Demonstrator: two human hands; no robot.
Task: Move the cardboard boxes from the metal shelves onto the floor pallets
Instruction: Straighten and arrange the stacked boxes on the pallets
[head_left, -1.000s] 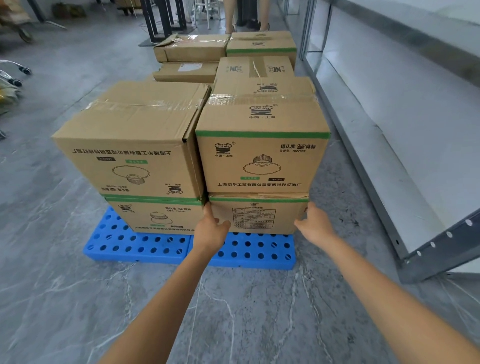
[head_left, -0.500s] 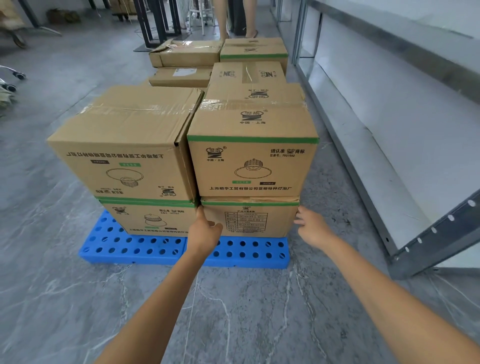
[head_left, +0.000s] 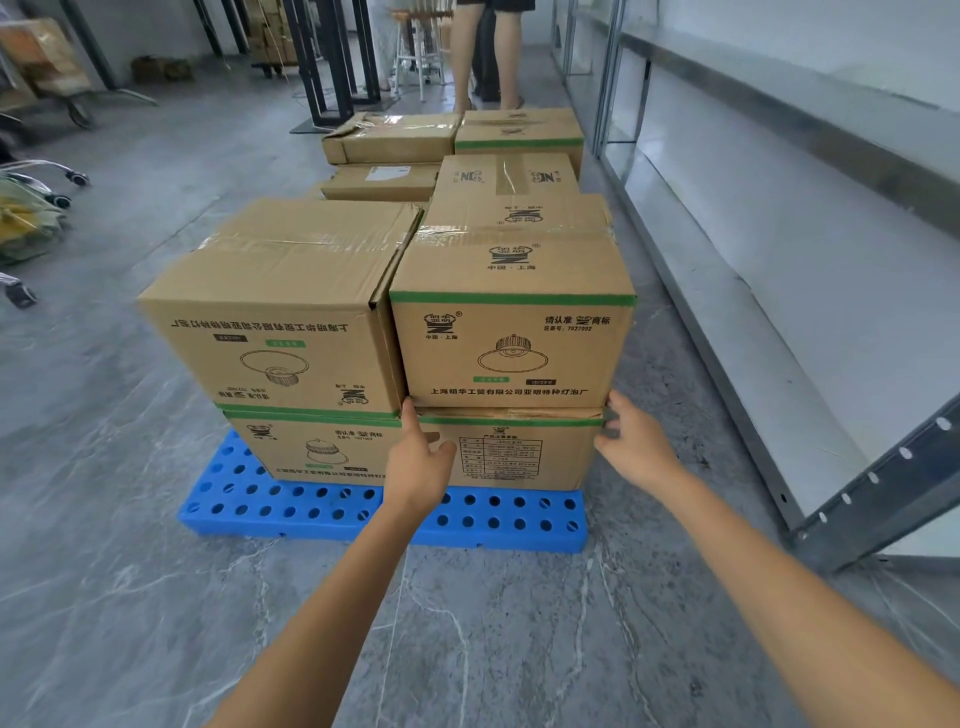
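left hand (head_left: 418, 465), right hand (head_left: 634, 448), at bottom corners of upper box (head_left: 511, 345)

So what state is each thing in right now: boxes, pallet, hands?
Top right box, taped shut, print upright, stacked on lower right box.
Top left box, taped shut, print upside down.
Blue pallet, flat on floor, loaded with boxes.
Left hand, straight finger touching top right box's lower corner.
Right hand, at its opposite lower corner; grip blurred.
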